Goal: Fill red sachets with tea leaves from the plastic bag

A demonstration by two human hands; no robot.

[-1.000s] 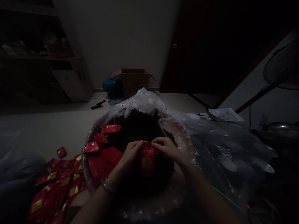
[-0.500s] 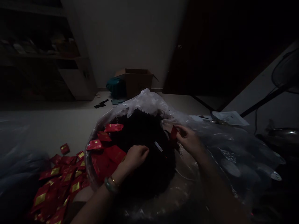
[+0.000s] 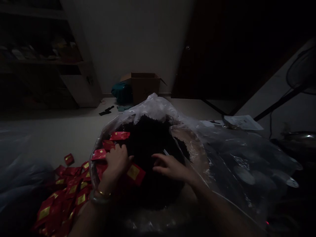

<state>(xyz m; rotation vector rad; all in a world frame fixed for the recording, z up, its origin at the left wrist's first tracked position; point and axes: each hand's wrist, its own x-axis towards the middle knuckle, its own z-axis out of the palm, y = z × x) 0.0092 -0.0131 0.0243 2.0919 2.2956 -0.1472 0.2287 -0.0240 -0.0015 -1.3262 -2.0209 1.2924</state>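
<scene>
My left hand (image 3: 116,166), with a bangle and a bracelet at its wrist, reaches over red packets (image 3: 99,154) at the left side of a plastic-lined round container. Its thumb stands apart from the bent fingers, whose tips are partly hidden. Above a heap of dark, shredded, leaf-like stuff (image 3: 150,135), my right hand (image 3: 171,167) is open with nothing visible between thumb and fingers. Between the hands lies a red packet with a gold label (image 3: 135,174). A small pale strip (image 3: 166,152) shows just behind the right hand.
Clear plastic sheeting (image 3: 155,102) drapes over the container's rim. Many red packets (image 3: 71,189) are piled outside it at left. A cardboard box (image 3: 145,87) and a teal bag (image 3: 121,92) stand by the wall. More plastic (image 3: 237,158) spreads at right. The room is dim.
My right hand has moved left from the container's right side and no longer holds a red packet. My left hand has moved left onto the packets. A gold-labelled packet now shows between the hands.
</scene>
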